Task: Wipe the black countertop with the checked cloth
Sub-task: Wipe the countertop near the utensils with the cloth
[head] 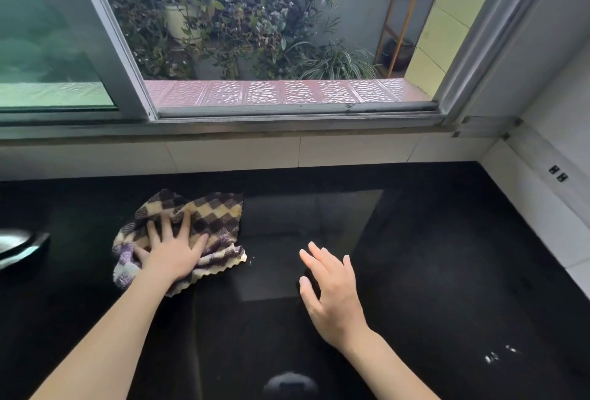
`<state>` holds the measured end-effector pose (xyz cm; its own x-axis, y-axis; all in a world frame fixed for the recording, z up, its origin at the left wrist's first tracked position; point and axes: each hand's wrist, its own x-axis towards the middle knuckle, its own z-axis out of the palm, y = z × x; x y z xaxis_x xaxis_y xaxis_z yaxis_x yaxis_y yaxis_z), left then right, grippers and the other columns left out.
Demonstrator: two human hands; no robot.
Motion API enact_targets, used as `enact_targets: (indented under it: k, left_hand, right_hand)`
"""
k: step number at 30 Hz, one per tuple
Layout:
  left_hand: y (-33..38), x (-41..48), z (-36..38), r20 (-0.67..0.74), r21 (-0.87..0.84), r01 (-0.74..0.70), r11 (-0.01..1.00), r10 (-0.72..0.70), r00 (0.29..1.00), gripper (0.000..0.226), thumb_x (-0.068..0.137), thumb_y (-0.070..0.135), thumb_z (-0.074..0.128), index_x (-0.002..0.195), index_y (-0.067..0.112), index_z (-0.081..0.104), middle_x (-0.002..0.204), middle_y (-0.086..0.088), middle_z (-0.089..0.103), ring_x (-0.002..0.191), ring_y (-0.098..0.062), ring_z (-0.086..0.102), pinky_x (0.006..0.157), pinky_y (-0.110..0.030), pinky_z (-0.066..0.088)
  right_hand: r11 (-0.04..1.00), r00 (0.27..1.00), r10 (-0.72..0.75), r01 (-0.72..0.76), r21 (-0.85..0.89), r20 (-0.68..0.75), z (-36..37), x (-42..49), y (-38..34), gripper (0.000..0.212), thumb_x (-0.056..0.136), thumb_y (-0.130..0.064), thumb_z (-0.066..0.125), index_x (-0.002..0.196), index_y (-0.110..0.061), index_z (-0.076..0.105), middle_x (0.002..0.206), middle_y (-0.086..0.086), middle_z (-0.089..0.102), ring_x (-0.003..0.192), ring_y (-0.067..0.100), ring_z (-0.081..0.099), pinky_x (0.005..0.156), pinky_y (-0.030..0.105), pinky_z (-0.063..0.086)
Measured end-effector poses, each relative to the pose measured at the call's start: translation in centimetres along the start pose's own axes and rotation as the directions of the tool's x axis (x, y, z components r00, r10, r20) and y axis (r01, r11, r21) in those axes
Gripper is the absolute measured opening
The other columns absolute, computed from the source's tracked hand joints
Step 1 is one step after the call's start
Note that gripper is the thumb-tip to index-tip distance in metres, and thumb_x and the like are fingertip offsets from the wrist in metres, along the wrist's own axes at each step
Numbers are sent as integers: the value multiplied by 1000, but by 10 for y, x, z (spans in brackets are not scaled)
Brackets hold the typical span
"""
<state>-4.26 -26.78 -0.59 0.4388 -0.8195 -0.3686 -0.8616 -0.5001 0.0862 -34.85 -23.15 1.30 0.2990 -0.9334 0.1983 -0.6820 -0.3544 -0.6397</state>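
Observation:
A glossy black countertop (431,256) fills the lower half of the view. On its left part lies the checked cloth (210,217), crumpled, in cream, brown and purple squares. My left hand (172,252) presses flat on the cloth's near side, fingers spread over the fabric. My right hand (332,288) hovers just over the bare counter to the right of the cloth, fingers apart, holding nothing. A few white specks (498,355) sit on the counter at the lower right.
A white tiled wall (239,152) and a window sill run along the counter's far edge, with plants outside the window. Another tiled wall (542,214) bounds the right side. A dark shiny object (22,246) sits at the left edge.

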Motion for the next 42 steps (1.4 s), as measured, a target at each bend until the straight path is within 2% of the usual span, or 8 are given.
enact_targets:
  k: [4, 9, 19, 23, 31, 35, 42]
  left_hand:
    - [-13, -27, 9, 24, 20, -17, 1000, 17, 1000, 76, 82, 74, 13, 144, 39, -14, 154, -4, -22, 140, -32, -19, 106, -67, 1]
    - [-32, -73, 27, 8, 9, -3, 1000, 3, 1000, 75, 83, 72, 14, 143, 38, -15, 152, -3, -27, 139, -30, -22, 106, -65, -1]
    - [-71, -154, 65, -37, -65, 50, 997, -53, 998, 70, 86, 67, 22, 143, 43, -12, 153, 1, -26, 139, -26, -22, 106, -64, -2]
    - [-77, -181, 73, -58, -70, 67, 995, -71, 996, 69, 87, 65, 21, 143, 41, -12, 154, 1, -23, 140, -26, -20, 107, -62, 0]
    - [-93, -193, 71, -47, -79, 102, 992, -106, 993, 70, 88, 65, 23, 144, 39, -10, 155, -1, -20, 141, -26, -18, 109, -59, 1]
    - [-110, -191, 66, -30, -116, 170, 979, -174, 984, 73, 86, 67, 24, 145, 39, -8, 155, -2, -19, 141, -27, -18, 109, -58, -2]
    - [-120, -199, 69, -27, -164, 263, 951, -271, 962, 72, 85, 69, 21, 145, 39, -6, 156, -4, -16, 140, -30, -17, 108, -60, -4]
  right_hand:
    - [1000, 1000, -6, 6, 14, -12, -2, -6, -3, 52, 87, -39, 35, 133, -21, 52, 143, 0, 44, 133, 22, 38, 111, 44, 6]
    - [999, 999, -29, 30, 20, -17, -4, -11, -13, 52, 87, -39, 36, 132, -20, 53, 142, 0, 46, 131, 23, 40, 112, 48, 9]
    - [997, 997, -78, 78, 28, -1, -5, -25, -38, 55, 86, -42, 32, 134, -20, 51, 144, 1, 43, 134, 23, 36, 112, 43, 2]
    - [995, 996, -92, 91, 26, 15, -4, -37, -42, 55, 86, -42, 32, 133, -21, 51, 144, 1, 43, 133, 23, 37, 112, 45, 4]
    - [995, 995, -100, 100, 11, 4, -17, -48, -41, 55, 86, -43, 32, 133, -21, 52, 144, 2, 44, 133, 24, 38, 112, 46, 4]
    - [996, 996, -86, 86, 10, -25, -29, -50, -37, 56, 85, -43, 32, 132, -20, 53, 143, 4, 45, 132, 25, 39, 112, 48, 5]
    - [996, 995, -91, 91, 6, -29, -41, -57, -39, 58, 85, -45, 30, 133, -20, 51, 144, 3, 43, 134, 23, 36, 112, 45, 2]
